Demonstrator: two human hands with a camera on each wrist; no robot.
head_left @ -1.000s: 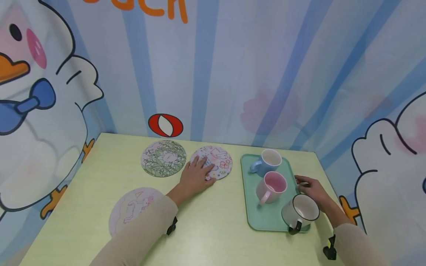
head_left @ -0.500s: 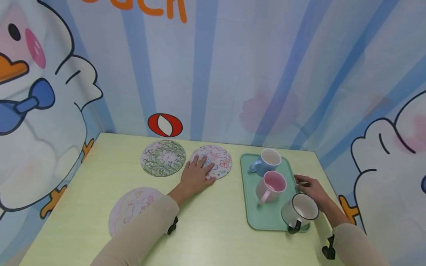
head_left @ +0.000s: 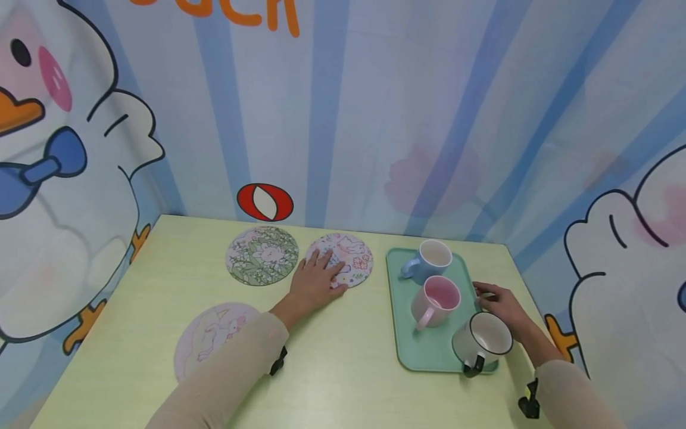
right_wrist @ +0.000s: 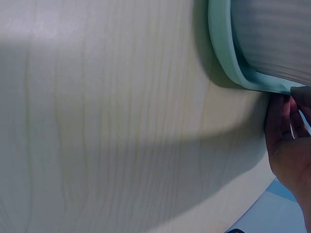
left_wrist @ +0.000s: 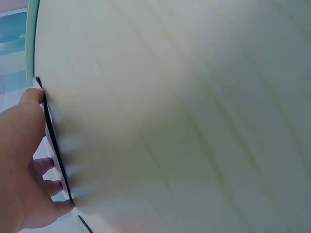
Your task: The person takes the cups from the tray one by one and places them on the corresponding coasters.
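In the head view my left hand (head_left: pixel 313 281) lies spread on a round placemat with pink and floral drawings (head_left: pixel 354 256). The left wrist view shows its fingertips along the placemat's thin dark edge (left_wrist: pixel 54 141). My right hand (head_left: pixel 501 305) is at the right side of a green tray (head_left: pixel 407 351). Its thumb sits on the rim and its fingers lie against the outside in the right wrist view, pinching the tray's edge (right_wrist: pixel 265 87). Standing on the tray are a blue mug (head_left: pixel 433 262), a pink mug (head_left: pixel 435 302) and a white mug with a black rim (head_left: pixel 479 339).
A green floral round placemat (head_left: pixel 262 256) lies at the back of the pale wooden table (head_left: pixel 332 381). Nearer, a pink round placemat (head_left: pixel 206 336) is partly under the left sleeve. A striped curtain (head_left: pixel 364 119) with cartoon ducks borders the back edge.
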